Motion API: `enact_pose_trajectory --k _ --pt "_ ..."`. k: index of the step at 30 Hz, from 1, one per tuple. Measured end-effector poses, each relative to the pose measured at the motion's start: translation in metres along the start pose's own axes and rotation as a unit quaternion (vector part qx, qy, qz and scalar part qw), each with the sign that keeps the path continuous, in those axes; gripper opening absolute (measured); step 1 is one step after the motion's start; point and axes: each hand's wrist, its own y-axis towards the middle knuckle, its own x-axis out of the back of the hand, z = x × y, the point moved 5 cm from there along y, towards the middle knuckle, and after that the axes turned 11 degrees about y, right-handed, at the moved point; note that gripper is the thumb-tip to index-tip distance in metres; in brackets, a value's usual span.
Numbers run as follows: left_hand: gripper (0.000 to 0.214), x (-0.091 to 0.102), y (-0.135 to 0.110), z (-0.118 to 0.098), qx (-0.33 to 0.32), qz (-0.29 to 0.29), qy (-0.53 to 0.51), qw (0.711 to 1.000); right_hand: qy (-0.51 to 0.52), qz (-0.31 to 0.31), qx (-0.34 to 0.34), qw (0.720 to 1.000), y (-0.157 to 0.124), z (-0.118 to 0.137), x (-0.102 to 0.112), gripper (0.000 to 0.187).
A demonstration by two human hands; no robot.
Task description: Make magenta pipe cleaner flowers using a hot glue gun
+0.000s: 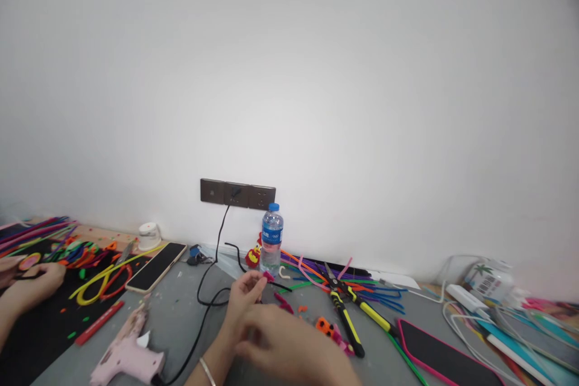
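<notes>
Left hand [244, 298], bottom centre: fingers pinch a small magenta piece [268, 277] at the tips, probably to leave most of it exposed. It's just in front of the clear blue-capped plastic bottle [272, 238]. Right hand [289, 338] crosses close by, blurred; can't tell if its fingers grip anything. Yellow-and-black-handled metal pliers [347, 313], right of centre, lie splayed on the grey desk [181, 316], handles nearer the person, presumably for quick pickup. Pale pink plastic glue gun [129, 359], lower left, likely parked there for reach.
</notes>
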Motion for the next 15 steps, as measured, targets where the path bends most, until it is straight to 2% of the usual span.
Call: enact_pose_trajectory --k 2,3,5,7,9,12,15 --pt "0.033 0.003 0.001 0.000 -0.010 -0.010 -0.009 1.000 -0.018 -0.028 -0.119 0.992 -0.013 -0.036 0.028 0.017" --pt "0.033 0.004 0.001 0.000 -0.011 -0.014 -0.013 1.000 -0.038 -0.065 -0.153 0.985 -0.017 -0.053 0.040 0.014" --pt "0.032 0.004 0.001 0.000 -0.008 -0.016 -0.016 1.000 -0.062 -0.152 -0.164 0.973 -0.018 -0.083 0.056 0.015" --pt "0.032 0.004 0.001 0.001 -0.004 -0.018 -0.018 1.000 -0.045 -0.187 -0.140 0.971 -0.012 -0.107 0.057 0.022" --pt "0.032 0.004 0.001 0.001 0.000 -0.017 -0.022 1.000 -0.021 -0.167 -0.110 0.980 -0.004 -0.123 0.048 0.021" --pt "0.032 0.003 0.001 0.002 0.002 -0.012 -0.022 1.000 -0.030 -0.164 -0.101 0.981 0.003 -0.134 0.038 0.017" --pt "0.032 0.004 0.002 0.003 0.004 -0.004 -0.013 1.000 -0.032 -0.175 -0.100 0.979 0.005 -0.134 0.035 0.017"
